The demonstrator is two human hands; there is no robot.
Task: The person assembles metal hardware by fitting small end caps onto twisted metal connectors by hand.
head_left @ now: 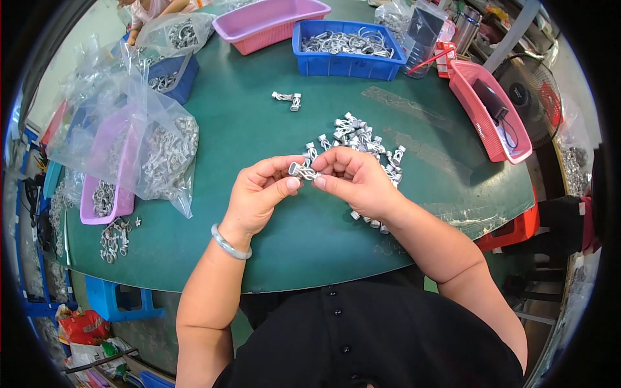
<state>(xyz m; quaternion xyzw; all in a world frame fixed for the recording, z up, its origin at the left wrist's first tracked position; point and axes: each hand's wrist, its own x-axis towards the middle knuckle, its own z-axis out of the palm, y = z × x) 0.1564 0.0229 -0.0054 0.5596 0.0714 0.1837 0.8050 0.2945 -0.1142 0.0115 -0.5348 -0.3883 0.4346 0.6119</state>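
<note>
Near the middle of the table, my left hand [257, 193] and my right hand [362, 183] pinch one small silver metal part [305, 172] between thumbs and fingertips. It has a round capped end toward the left hand and a twisted, link-like body toward the right. Just beyond and beside the right hand lies a loose pile of similar silver parts [359, 134], partly covered by that hand. A few more parts [374, 224] lie below the right wrist. Farther off sits a small separate group of parts [288, 99].
Metal rings fill a blue bin [346, 67] at the back, beside a pink-purple basket [259, 29]. Clear bags of metal parts [169, 152] and a lilac basket [90, 204] crowd the left. At right stand a pink basket [475, 110] and a fan [527, 94].
</note>
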